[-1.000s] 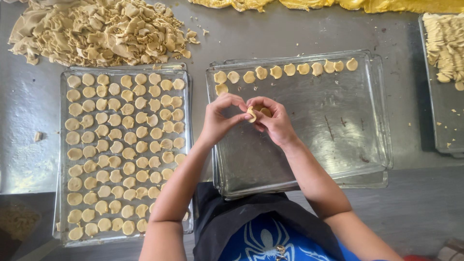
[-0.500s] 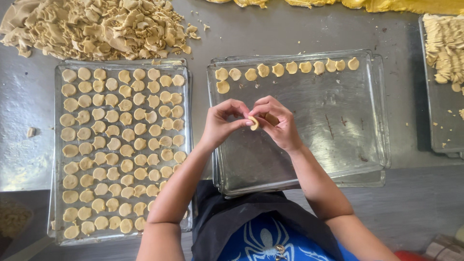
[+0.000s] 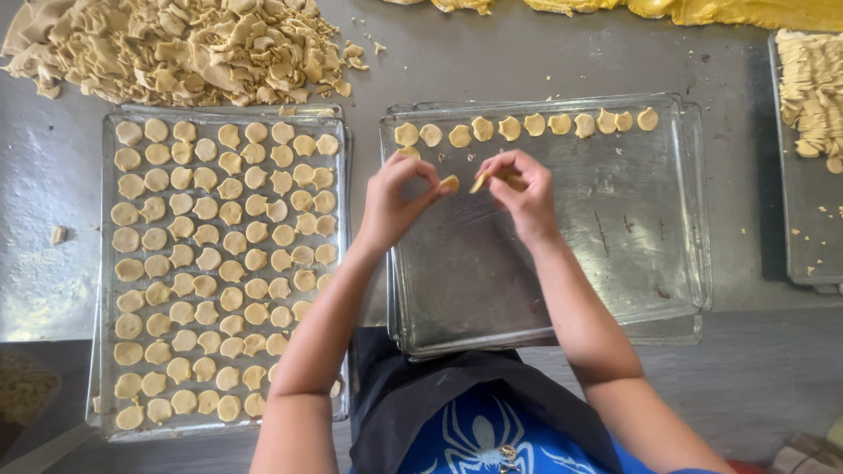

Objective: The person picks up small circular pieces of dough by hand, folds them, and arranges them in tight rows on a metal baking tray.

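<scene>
My left hand (image 3: pixel 395 204) pinches one small round of tan dough (image 3: pixel 449 183) between thumb and fingertips. My right hand (image 3: pixel 522 195) holds a small stack of dough rounds (image 3: pixel 492 179), a finger's width from the left one. Both hands hover over the upper left part of a metal tray (image 3: pixel 615 263). A single row of dough rounds (image 3: pixel 527 125) lies along that tray's far edge.
A second tray (image 3: pixel 105 263) at the left is filled with several rows of dough rounds. A heap of dough scraps (image 3: pixel 176 48) lies beyond it. At the right edge, another tray (image 3: pixel 790 246) carries stacked dough pieces (image 3: pixel 812 92). Yellow dough sheet (image 3: pixel 702 10) runs along the top.
My hands were joined on one clump of dough rounds; they have come slightly apart, the left hand drawing one round away to the left.
</scene>
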